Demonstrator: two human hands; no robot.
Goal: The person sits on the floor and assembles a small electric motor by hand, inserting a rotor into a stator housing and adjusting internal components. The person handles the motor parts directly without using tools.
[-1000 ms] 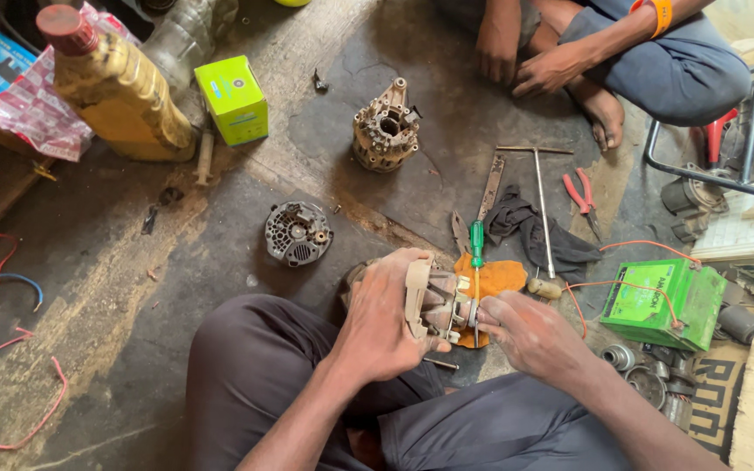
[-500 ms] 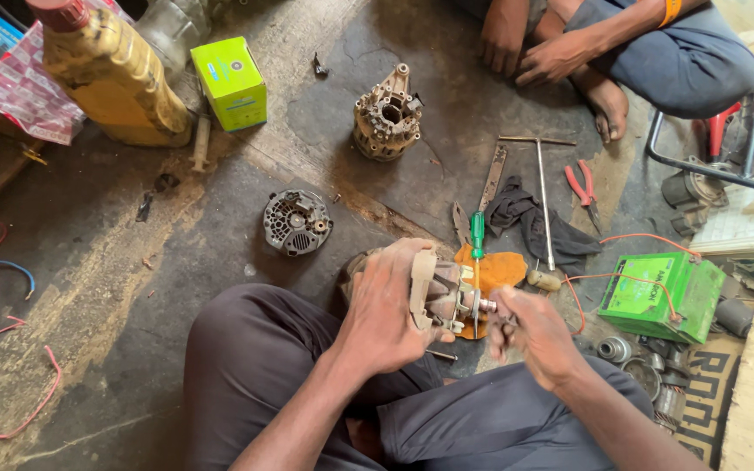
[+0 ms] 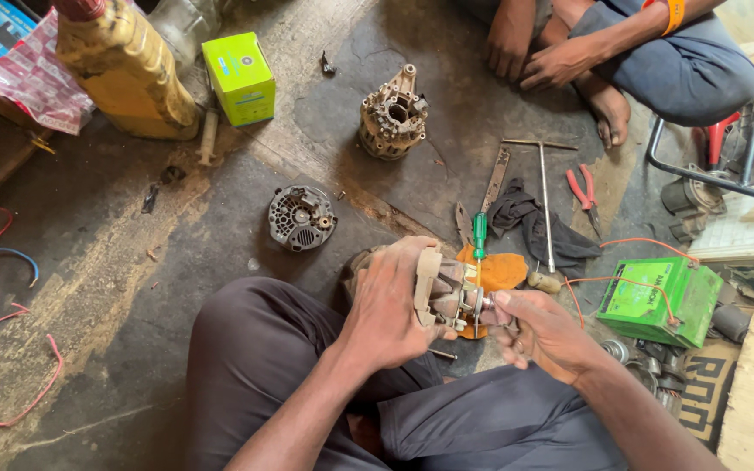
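While the left hand (image 3: 386,310) grips a rotor (image 3: 447,292), the right hand's (image 3: 543,336) fingers (image 3: 503,301) seemingly pinch its shaft end.

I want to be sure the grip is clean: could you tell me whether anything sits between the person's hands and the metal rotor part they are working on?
Nothing visible does. The left hand wraps directly around the rotor part, and the right hand touches its shaft end with its fingertips.
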